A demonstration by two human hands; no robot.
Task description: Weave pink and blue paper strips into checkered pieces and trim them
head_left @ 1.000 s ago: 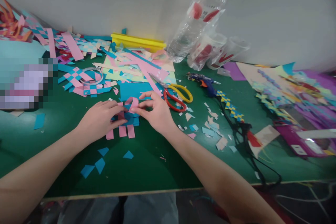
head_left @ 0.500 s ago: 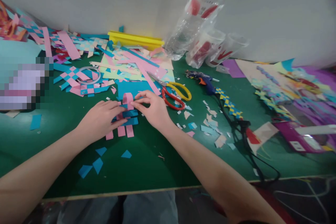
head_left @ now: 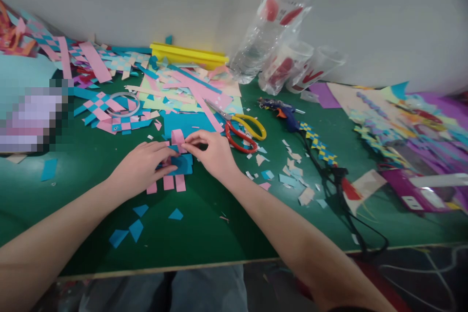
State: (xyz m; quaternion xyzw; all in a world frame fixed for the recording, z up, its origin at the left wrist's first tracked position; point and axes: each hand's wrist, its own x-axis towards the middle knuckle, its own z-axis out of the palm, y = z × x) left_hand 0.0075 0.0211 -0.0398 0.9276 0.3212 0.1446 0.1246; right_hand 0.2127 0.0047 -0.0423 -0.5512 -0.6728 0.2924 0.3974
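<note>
Between my hands a small piece of woven paper strips [head_left: 182,165] lies on the green table, blue strips crossing pink ones. My left hand [head_left: 141,168] grips its left part, fingers over the strips and hiding much of the weave. Thumb and forefinger of my right hand [head_left: 214,153] are pinched at the end of a pink paper strip [head_left: 178,137], which curls up at the far side. Pink strip ends stick out on the near side. Just behind lies a blue sheet of paper [head_left: 183,122].
Scissors [head_left: 243,131] with red and yellow handles lie right of my right hand. Beyond are a glue gun [head_left: 287,114], plastic cups [head_left: 287,66] and a yellow tray [head_left: 190,54]. A tape roll [head_left: 124,105] and paper scraps lie left. A phone-like blurred object [head_left: 32,117] is far left.
The blue strips at the right of the weave now show as one block without the gap between them. The pink curl sits slightly flatter. Both hands have hardly moved.
</note>
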